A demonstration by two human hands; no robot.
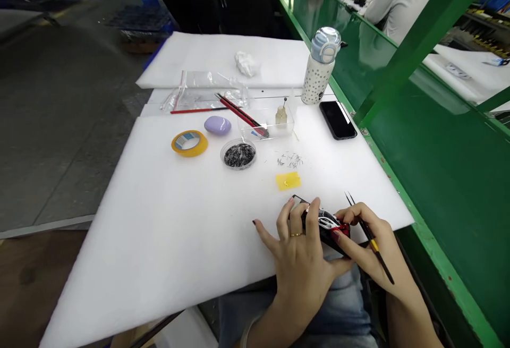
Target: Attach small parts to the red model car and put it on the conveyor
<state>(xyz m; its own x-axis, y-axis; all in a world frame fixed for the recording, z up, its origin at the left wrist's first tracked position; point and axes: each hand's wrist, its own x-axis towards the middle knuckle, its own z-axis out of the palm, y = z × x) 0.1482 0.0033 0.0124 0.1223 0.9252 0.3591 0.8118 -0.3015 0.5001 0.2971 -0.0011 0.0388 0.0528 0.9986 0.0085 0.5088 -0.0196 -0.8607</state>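
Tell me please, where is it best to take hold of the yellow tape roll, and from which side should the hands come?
The yellow tape roll lies flat on the white foam sheet, hole facing up. Probably best to come from straight above and pinch its wall, one finger in the hole and the thumb on the outer rim. Its near side is open; the purple oval case sits close on the far right side.

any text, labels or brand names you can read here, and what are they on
No text can be read.
Tape roll: blue print on its inner label, too small and blurred to read.
Water bottle: dot pattern only, no words.
Phone: screen dark.
Small red and black part held in both hands: white markings, not legible.
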